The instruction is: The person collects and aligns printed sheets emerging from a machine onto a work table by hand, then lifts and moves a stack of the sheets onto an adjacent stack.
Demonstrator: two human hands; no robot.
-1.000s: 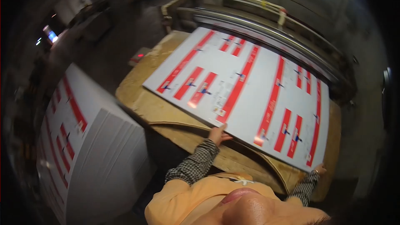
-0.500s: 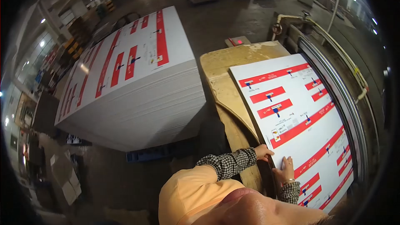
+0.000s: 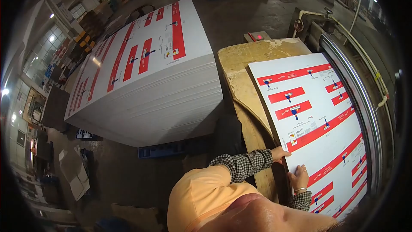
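Left hand (image 3: 280, 153) is gripping the printed sheet (image 3: 319, 116) edge, apparently; right hand (image 3: 299, 177) is lying flat beside it. Beneath, a wooden table (image 3: 240, 66); leftward, a sheet stack (image 3: 150, 86) is standing on the factory floor (image 3: 240, 13).

Factory hall — grey concrete floor (image 3: 249, 8), bright windows (image 3: 49, 38).
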